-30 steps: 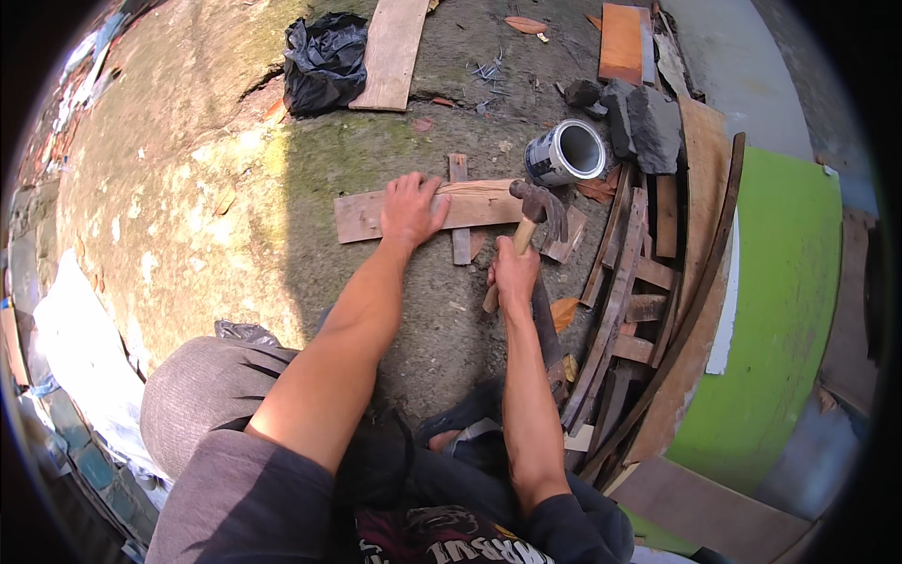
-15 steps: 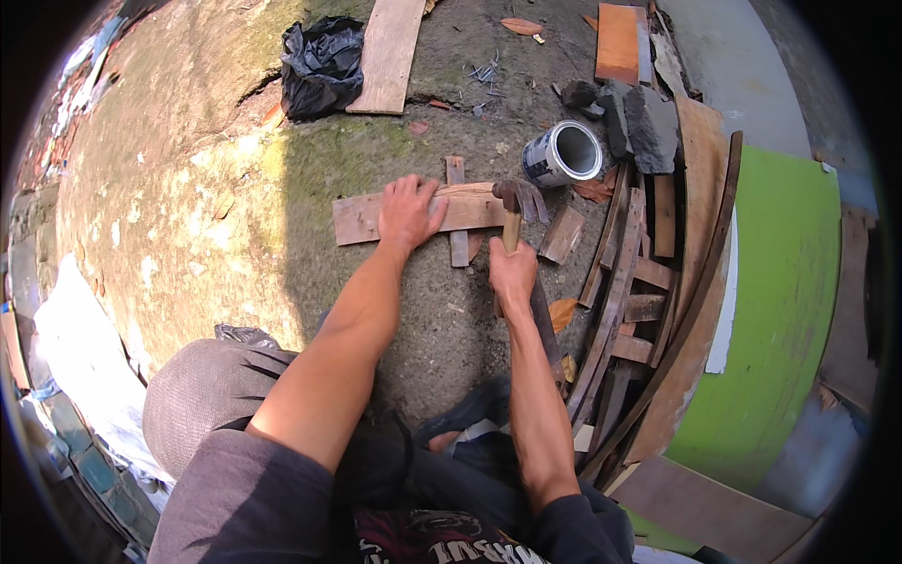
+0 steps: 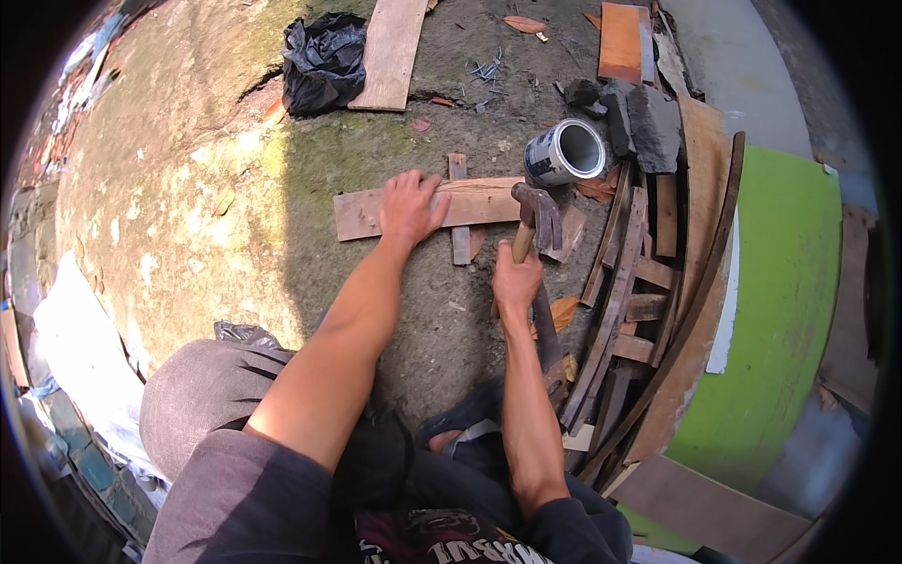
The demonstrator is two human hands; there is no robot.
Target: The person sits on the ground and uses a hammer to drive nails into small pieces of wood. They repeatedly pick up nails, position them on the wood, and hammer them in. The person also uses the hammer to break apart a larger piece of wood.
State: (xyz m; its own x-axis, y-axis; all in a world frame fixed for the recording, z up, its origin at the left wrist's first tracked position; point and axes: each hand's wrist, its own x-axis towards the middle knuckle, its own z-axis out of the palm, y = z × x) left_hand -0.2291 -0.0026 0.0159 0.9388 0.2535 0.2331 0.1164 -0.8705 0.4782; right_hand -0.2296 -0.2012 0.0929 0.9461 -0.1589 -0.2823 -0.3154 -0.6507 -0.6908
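My left hand (image 3: 409, 209) presses a wooden board (image 3: 489, 202) down, its fingers reaching over the far edge. The board lies crosswise on a narrow wooden strip (image 3: 459, 242), and a rough, split band runs along its far edge. A claw hammer (image 3: 537, 207) is in my right hand (image 3: 517, 279), fingers wrapped round the wooden handle. Its dark head is just off the board's right end, partly covering a short wood block (image 3: 567, 233). Below my right hand lies a dark, flat strip (image 3: 544, 329), partly hidden by my forearm.
An open metal can (image 3: 581, 150) stands beyond the hammer, near broken grey blocks (image 3: 652, 127). Scrap wood (image 3: 615, 291) and a green panel (image 3: 785, 310) crowd the right. Farther off are scattered nails (image 3: 488, 70), a black plastic bag (image 3: 324, 64) and a plank (image 3: 390, 56).
The hammer head has moved right, from over the board's right end to just beyond it, uncovering that end. My left hand stays in the same place on the board.
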